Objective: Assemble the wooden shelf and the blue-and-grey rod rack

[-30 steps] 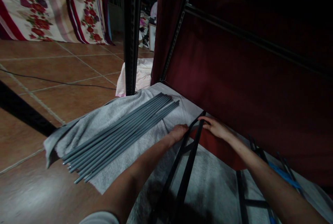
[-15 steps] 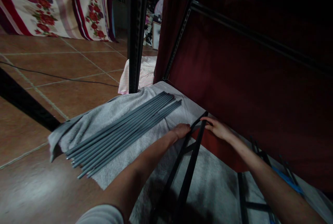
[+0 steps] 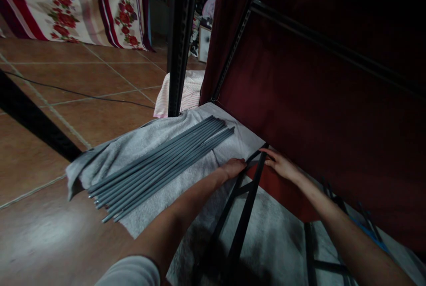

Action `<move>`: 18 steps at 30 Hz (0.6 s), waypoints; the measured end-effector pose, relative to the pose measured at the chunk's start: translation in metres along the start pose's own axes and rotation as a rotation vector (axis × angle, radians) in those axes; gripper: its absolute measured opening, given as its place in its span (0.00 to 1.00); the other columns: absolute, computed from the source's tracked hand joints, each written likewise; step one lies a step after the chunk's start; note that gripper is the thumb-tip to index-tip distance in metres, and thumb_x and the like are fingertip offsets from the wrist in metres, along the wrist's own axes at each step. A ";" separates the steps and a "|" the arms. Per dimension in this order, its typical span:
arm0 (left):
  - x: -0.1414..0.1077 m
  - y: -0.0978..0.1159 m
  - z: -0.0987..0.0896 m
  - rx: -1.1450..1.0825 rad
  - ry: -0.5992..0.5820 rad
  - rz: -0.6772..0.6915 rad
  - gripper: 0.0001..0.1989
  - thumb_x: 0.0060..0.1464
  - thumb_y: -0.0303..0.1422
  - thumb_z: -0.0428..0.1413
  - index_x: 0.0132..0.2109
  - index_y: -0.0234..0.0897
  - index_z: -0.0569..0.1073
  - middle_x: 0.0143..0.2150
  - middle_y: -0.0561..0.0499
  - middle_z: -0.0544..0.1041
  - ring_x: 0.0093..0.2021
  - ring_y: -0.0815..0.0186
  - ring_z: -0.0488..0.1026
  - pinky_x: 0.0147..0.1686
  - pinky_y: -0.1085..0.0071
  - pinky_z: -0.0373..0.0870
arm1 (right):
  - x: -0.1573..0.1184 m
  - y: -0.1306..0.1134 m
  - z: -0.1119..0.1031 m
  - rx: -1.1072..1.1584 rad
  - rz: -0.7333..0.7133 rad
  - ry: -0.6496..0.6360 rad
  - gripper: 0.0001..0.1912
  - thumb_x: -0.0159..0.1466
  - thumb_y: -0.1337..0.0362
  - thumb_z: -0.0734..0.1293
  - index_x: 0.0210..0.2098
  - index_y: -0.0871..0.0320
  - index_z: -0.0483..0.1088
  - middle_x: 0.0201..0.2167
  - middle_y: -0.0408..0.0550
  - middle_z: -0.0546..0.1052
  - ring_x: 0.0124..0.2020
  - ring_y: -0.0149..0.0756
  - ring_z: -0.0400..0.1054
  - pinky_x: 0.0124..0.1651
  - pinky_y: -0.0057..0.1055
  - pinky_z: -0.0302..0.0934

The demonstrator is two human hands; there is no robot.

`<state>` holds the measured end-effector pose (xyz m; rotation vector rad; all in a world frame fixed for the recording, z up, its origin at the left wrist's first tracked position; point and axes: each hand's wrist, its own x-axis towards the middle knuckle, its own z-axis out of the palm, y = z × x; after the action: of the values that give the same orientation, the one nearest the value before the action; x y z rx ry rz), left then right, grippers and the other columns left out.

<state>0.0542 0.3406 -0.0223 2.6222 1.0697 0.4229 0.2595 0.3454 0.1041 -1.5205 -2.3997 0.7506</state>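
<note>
A dark ladder-like metal frame (image 3: 245,213) lies over the grey cloth, its far end near the dark red curtain. My left hand (image 3: 234,167) is closed on the frame's left rail near that end. At the far tip of the right rail is my right hand (image 3: 278,163), its fingers around the rail's edge, thumb beneath. To the left, several grey rods (image 3: 163,164) lie side by side in a bundle on the grey towel (image 3: 133,142), touching neither hand.
Black perforated posts stand at the back (image 3: 179,51) and left (image 3: 36,117). A dark red curtain (image 3: 316,113) hangs on the right behind a crossbar. Another dark frame (image 3: 309,250) lies lower right. A cable (image 3: 83,95) crosses the tiled floor.
The whole view has shifted slightly, so the scene sits a little further right. Both hands stay at the frame's far end, with hardly any movement.
</note>
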 end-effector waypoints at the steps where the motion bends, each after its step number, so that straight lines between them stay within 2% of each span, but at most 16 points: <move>1: 0.000 0.000 0.000 -0.003 0.009 0.005 0.13 0.58 0.28 0.48 0.46 0.33 0.73 0.47 0.43 0.76 0.45 0.60 0.74 0.45 0.70 0.67 | 0.000 0.000 0.000 -0.004 0.000 0.004 0.27 0.60 0.64 0.63 0.59 0.45 0.63 0.56 0.43 0.72 0.59 0.41 0.64 0.62 0.42 0.56; 8: 0.005 -0.011 0.006 -0.040 -0.016 -0.073 0.13 0.58 0.29 0.49 0.46 0.35 0.75 0.45 0.44 0.77 0.41 0.61 0.75 0.38 0.71 0.69 | -0.001 0.001 0.001 0.045 0.006 0.009 0.26 0.60 0.64 0.62 0.59 0.47 0.64 0.57 0.43 0.71 0.60 0.40 0.63 0.64 0.41 0.54; 11: 0.006 -0.014 0.006 -0.030 -0.029 -0.055 0.13 0.57 0.31 0.50 0.44 0.36 0.77 0.43 0.45 0.77 0.41 0.60 0.75 0.37 0.71 0.69 | -0.001 0.003 0.003 0.066 0.014 0.016 0.27 0.60 0.64 0.62 0.59 0.48 0.64 0.58 0.43 0.70 0.60 0.40 0.62 0.64 0.41 0.52; 18: 0.002 -0.008 0.004 -0.012 0.010 0.052 0.13 0.57 0.27 0.49 0.47 0.36 0.73 0.47 0.47 0.75 0.48 0.62 0.73 0.48 0.70 0.66 | 0.005 0.012 0.004 0.117 0.031 0.005 0.29 0.58 0.65 0.64 0.60 0.47 0.63 0.59 0.42 0.69 0.61 0.40 0.61 0.65 0.43 0.50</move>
<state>0.0521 0.3466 -0.0283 2.6453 1.0003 0.4533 0.2655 0.3524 0.0940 -1.5144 -2.2904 0.8763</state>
